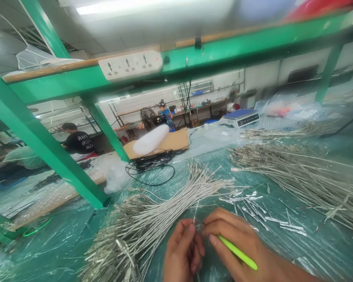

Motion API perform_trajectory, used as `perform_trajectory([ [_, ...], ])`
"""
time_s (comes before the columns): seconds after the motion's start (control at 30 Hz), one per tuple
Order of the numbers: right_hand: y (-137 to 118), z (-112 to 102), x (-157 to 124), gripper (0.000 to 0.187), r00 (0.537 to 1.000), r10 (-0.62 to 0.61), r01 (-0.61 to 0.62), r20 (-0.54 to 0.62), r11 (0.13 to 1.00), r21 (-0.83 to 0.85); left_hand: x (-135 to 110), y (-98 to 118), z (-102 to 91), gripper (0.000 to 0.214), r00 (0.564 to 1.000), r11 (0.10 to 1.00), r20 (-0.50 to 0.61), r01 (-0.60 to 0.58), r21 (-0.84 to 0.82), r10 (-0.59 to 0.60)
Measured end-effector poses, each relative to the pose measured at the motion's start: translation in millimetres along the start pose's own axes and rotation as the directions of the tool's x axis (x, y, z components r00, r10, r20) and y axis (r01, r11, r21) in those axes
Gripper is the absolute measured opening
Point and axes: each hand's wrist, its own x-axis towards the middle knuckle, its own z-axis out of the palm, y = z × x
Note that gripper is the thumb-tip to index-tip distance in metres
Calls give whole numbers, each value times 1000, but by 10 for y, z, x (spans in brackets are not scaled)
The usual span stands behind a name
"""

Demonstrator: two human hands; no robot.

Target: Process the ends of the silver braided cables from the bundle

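Observation:
My left hand (182,252) and my right hand (235,239) meet at the bottom centre of the table, fingers pinched together on a thin silver cable end (196,224). A lime-green stick-like tool (237,253) lies in my right hand, between thumb and palm. A large bundle of silver cables (153,219) fans out just left of my hands. Short loose silver pieces (253,205) lie scattered just beyond my right hand.
Another long pile of silver cables (297,172) covers the right side. Green frame posts (47,152) and a beam with a power strip (131,64) stand ahead. A black cord (153,162), a white roll (151,139) and a scale (239,117) sit farther back. People work in the background.

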Motion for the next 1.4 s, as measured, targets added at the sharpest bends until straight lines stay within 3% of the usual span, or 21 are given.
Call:
perform_trajectory([
  [1.1, 30, 23, -14, 23, 998, 30, -29, -49, 999, 14, 21, -68, -39, 28, 998, 1000, 68, 5, 27, -6],
  [1.23, 54, 31, -57, 27, 999, 36, -37, -28, 999, -23, 23, -100, -25, 27, 997, 999, 79, 11, 53, -15],
  [1.4, 79, 5, -97, 32, 996, -14, 4, -88, 994, -111, 20, -137, -13, 23, 996, 998, 79, 40, 44, -43],
])
